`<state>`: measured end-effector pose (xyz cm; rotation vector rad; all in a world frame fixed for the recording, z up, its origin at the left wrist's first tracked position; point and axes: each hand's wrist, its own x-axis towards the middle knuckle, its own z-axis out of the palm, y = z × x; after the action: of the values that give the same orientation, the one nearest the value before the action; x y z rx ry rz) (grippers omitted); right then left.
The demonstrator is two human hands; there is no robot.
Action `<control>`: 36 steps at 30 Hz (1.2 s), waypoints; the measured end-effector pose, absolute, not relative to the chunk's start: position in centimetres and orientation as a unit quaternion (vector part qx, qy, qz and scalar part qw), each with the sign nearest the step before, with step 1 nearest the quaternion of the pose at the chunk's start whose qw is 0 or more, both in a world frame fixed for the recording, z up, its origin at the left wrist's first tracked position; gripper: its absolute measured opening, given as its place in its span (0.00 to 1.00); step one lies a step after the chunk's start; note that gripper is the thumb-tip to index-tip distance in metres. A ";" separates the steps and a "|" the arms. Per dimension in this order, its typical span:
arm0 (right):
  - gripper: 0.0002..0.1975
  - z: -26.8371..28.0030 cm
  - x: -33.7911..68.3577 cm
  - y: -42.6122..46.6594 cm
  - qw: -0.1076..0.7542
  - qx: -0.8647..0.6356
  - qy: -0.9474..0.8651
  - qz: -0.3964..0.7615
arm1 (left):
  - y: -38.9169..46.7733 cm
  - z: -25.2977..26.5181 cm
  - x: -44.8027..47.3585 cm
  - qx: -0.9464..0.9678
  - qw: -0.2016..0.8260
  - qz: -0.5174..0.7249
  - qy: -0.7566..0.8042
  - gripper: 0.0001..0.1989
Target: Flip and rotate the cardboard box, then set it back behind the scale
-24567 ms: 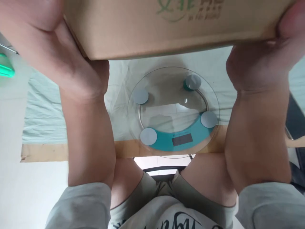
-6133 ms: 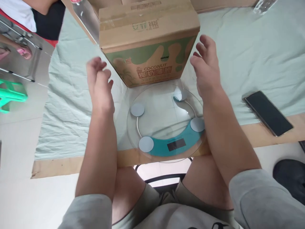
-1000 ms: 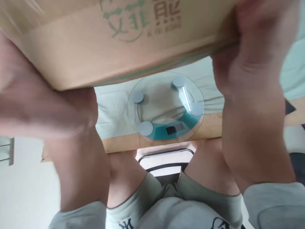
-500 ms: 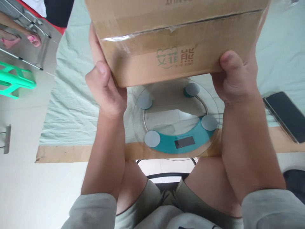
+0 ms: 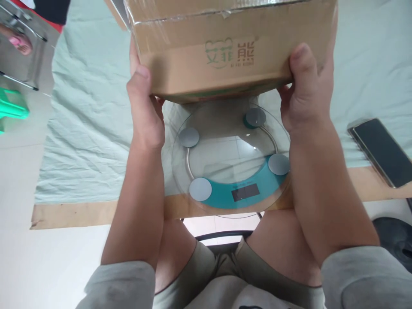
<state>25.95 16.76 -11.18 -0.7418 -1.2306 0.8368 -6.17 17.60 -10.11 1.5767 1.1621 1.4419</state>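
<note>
A taped cardboard box [image 5: 183, 60] with green and brown printed characters on its near side is held up at the top of the head view. My left hand [image 5: 144, 103] grips its left end, thumb on the near side and fingers partly hidden behind. At the right end, my right hand [image 5: 309, 86] clasps the box with its thumb pressed on the front. Below and nearer to me lies a round glass bathroom scale [image 5: 246, 193] with a teal display strip and round silver pads. Its display looks dark, and the box overlaps its far edge in view.
A smartphone [image 5: 383, 150] lies on the right of the cloth-covered table [image 5: 86, 141], by the wooden front edge. Part of another box [image 5: 116, 10] shows at top left. On the floor are a green stool [image 5: 13, 105] and a person's pink-shod foot [image 5: 21, 42].
The box has tilted, so more of its near side and a strip of its underside show. Both hands moved with it. The whole view has shifted slightly, and another box's corner appears at top left.
</note>
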 end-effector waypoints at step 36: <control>0.35 -14.2 29.0 9.1 0.563 -0.654 -0.421 0.280 | 10.4 -12.6 -4.7 0.505 0.384 0.465 0.618 0.19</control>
<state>29.05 9.09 -14.17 -1.5396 -0.9910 0.6588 -4.69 10.38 -12.57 1.2867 1.5740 1.1848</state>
